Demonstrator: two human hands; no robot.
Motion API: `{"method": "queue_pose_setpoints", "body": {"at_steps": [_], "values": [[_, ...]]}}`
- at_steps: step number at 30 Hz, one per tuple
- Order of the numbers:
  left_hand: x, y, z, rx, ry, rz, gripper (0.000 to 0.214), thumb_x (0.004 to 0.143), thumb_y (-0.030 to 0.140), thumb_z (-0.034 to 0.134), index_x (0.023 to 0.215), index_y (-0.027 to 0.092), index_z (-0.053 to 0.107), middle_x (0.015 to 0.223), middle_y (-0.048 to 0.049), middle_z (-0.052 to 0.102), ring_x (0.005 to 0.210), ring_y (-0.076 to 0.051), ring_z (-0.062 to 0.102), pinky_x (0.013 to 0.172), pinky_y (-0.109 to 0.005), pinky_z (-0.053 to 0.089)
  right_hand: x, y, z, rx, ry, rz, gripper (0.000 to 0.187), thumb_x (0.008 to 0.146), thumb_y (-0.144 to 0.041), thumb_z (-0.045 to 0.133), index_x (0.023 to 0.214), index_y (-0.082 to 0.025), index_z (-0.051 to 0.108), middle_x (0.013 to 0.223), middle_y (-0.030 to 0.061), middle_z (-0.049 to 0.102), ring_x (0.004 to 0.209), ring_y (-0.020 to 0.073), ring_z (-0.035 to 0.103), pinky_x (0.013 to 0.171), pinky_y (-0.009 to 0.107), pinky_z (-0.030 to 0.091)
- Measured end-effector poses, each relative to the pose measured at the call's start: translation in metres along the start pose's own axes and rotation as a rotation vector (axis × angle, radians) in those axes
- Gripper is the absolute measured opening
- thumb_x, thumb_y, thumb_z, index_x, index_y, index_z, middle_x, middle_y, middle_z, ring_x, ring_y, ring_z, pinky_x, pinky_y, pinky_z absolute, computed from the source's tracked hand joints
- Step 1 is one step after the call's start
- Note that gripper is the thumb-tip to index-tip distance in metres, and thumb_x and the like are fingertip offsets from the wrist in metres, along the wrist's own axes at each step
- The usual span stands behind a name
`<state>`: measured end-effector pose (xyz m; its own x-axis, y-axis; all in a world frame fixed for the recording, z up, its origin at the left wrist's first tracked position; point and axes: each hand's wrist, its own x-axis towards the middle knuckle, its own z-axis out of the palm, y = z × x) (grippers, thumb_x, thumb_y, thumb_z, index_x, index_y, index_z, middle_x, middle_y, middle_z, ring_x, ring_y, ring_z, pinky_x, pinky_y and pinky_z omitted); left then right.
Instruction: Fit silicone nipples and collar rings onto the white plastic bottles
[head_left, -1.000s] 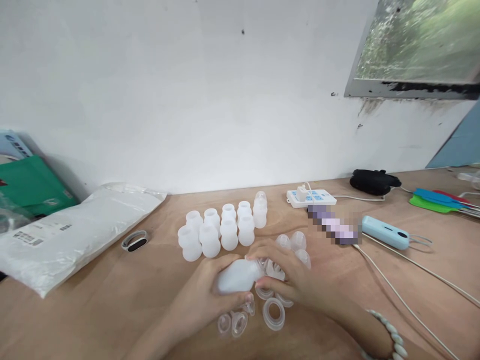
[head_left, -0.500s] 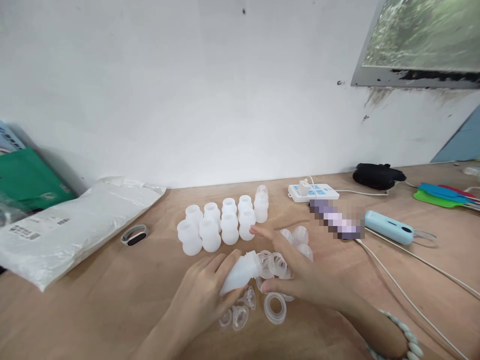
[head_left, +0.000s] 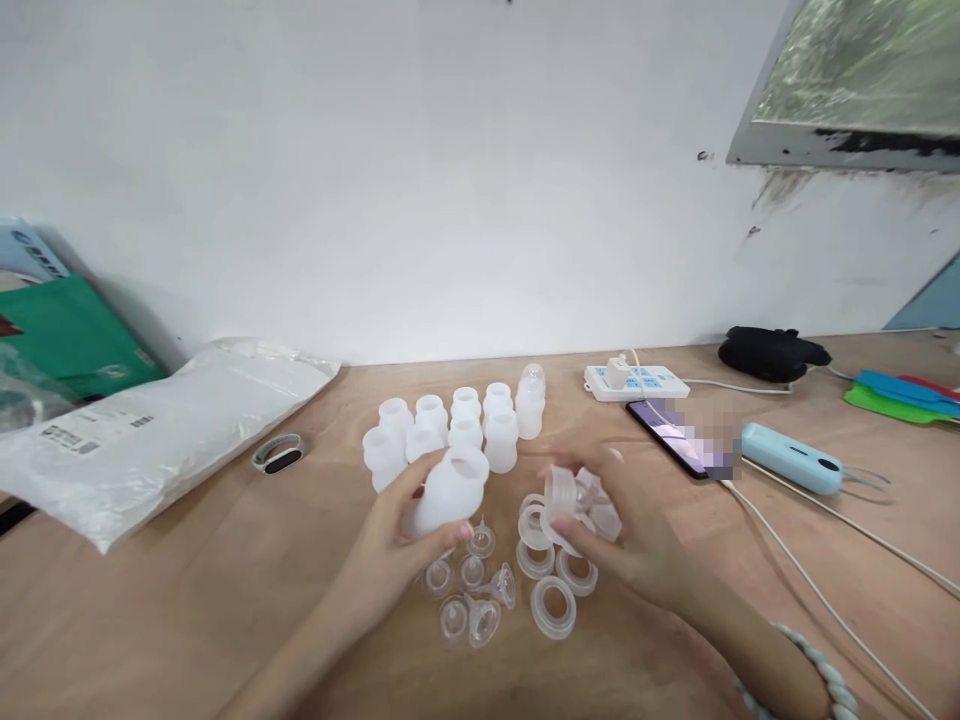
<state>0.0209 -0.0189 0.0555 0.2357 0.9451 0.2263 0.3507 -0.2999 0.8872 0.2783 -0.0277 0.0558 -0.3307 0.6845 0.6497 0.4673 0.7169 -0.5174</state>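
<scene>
**Held items**
- Left grip (head_left: 386, 525): fingers closed around a white bottle body (head_left: 450, 490), tilted, mouth up, lifted just off the tabletop (head_left: 187, 620).
- Right grip (head_left: 626, 525): thumb and fingertips pinched on a clear collar ring (head_left: 561, 495), held beside the bottle body but apart from it.

**Between and below the grips**
- Loose clear teats (head_left: 469, 590).
- More clear rings (head_left: 553, 606).

**Beyond the left grip**
- Cluster of upright white bottles (head_left: 465, 425), crowding close behind the held one.

**Far left of it**
- Wristband (head_left: 279, 453).
- Plastic bag (head_left: 150, 430).

**Beyond and right of the right grip**
- Phone (head_left: 664, 432).
- Power strip (head_left: 637, 381).
- Pale blue device (head_left: 791, 459).
- Trailing white cable (head_left: 825, 600).
</scene>
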Motion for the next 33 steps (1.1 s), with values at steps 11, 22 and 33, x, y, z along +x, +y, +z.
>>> {"method": "queue_pose_setpoints", "body": {"at_steps": [11,22,33], "values": [[-0.009,-0.005,0.012,0.236,-0.01,0.262,0.082,0.075,0.052,0.08,0.146,0.043,0.04,0.124,-0.0041,0.059,0.112,-0.031,0.054,0.096,-0.045,0.044,0.007,-0.014,0.002,0.031,-0.133,-0.08,0.029,0.084,-0.028,0.065,0.11,-0.021,0.054,0.089,0.0028,0.069,0.075,0.0179,0.065,0.065,0.027,0.052],[-0.01,0.003,0.001,0.278,0.107,0.21,0.051,0.095,0.04,0.055,0.142,0.032,0.036,0.135,-0.0084,0.052,0.127,-0.031,0.046,0.105,-0.048,0.037,0.063,0.042,-0.035,-0.581,-0.344,0.219,0.015,0.086,-0.029,0.061,0.094,-0.017,0.059,0.087,0.0059,0.068,0.073,0.0195,0.061,0.063,0.027,0.042],[-0.011,-0.001,0.004,0.306,0.097,0.222,0.038,0.096,0.038,0.055,0.133,0.031,0.046,0.13,-0.007,0.055,0.124,-0.029,0.047,0.104,-0.045,0.037,0.063,0.036,-0.015,-0.629,-0.415,0.224,0.023,0.088,-0.027,0.064,0.107,-0.015,0.059,0.101,0.012,0.07,0.084,0.0265,0.068,0.066,0.033,0.048]]}}
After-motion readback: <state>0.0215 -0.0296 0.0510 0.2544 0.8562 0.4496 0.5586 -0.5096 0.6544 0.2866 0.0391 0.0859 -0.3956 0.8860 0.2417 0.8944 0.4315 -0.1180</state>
